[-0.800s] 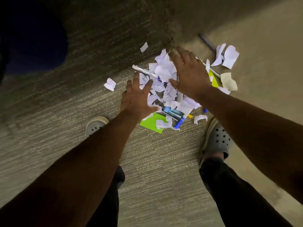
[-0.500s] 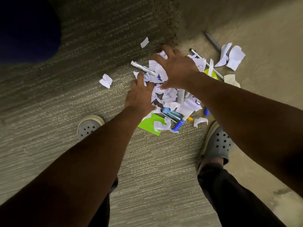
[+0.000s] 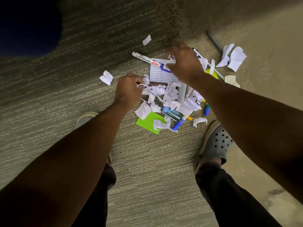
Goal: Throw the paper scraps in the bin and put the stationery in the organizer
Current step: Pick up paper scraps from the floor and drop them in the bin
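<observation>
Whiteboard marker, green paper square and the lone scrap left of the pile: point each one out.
Whiteboard marker (image 3: 145,59): head view, on the white printed barrel.
Green paper square (image 3: 148,122): head view, on its bare middle, left of the scrap lying on it.
Lone scrap (image 3: 106,77): head view, on its centre, on the carpet.

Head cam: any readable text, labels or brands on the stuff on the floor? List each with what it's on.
"WHITEBOARD MARKER", upside down in this view, on the barrel of the white marker.
Red brand patch on the same marker: too small to read.
Rows of blue print on the white sheet: too blurred to read.
Paper scraps, green note, blue-capped pen: no legible text.
</observation>
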A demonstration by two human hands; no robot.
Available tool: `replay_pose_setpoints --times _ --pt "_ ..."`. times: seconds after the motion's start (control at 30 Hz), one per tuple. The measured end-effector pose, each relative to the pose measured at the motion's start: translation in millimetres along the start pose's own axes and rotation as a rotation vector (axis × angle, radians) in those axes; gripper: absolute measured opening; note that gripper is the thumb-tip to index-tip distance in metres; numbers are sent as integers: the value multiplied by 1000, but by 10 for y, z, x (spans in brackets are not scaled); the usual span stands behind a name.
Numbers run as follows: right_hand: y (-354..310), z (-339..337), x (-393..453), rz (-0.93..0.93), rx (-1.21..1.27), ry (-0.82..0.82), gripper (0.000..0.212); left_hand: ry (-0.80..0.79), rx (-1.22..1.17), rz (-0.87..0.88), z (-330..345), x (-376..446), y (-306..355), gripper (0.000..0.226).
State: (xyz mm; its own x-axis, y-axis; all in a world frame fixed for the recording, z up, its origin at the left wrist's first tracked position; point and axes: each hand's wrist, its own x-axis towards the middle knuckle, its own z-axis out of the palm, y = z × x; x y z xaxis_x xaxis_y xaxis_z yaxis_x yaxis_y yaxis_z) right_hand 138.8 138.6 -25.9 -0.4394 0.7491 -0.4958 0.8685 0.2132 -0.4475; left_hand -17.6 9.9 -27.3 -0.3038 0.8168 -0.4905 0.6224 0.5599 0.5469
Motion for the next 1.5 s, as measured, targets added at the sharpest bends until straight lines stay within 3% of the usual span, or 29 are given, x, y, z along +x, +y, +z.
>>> replay_pose_setpoints --times 0.17,0.37,0.5,0.7,0.93,1.1,1.23,1.37,1.5 --pt "21 -181 -76 183 269 176 26 14 -310 -267 -189 -166 2 7" --pt "58 -321 -243 443 759 150 18 26 -573 -467 -449 -412 -2 19" --pt "-26 -452 -351 512 1031 115 14 52 -652 -476 -674 -509 79 16" --pt "-576 -843 -579 515 1249 143 16 132 -826 -459 -1204 -700 460 13" --pt "-1763 -1360 -750 329 1438 59 17 337 -975 -355 -2156 -1003 825 12" --pt "-2824 -1658 -723 -16 1359 113 17 581 -892 -207 -3001 -1135 723 10" --pt "-3600 -1600 -522 -213 1092 242 16 787 -716 -131 -3508 -1083 494 9" --pt "-4211 -1328 -255 -301 865 241 21 844 -572 -174 -3838 -847 133 5" --pt "-4435 -1048 33 -401 575 153 28 813 -318 -218 -4034 -546 -197 23"
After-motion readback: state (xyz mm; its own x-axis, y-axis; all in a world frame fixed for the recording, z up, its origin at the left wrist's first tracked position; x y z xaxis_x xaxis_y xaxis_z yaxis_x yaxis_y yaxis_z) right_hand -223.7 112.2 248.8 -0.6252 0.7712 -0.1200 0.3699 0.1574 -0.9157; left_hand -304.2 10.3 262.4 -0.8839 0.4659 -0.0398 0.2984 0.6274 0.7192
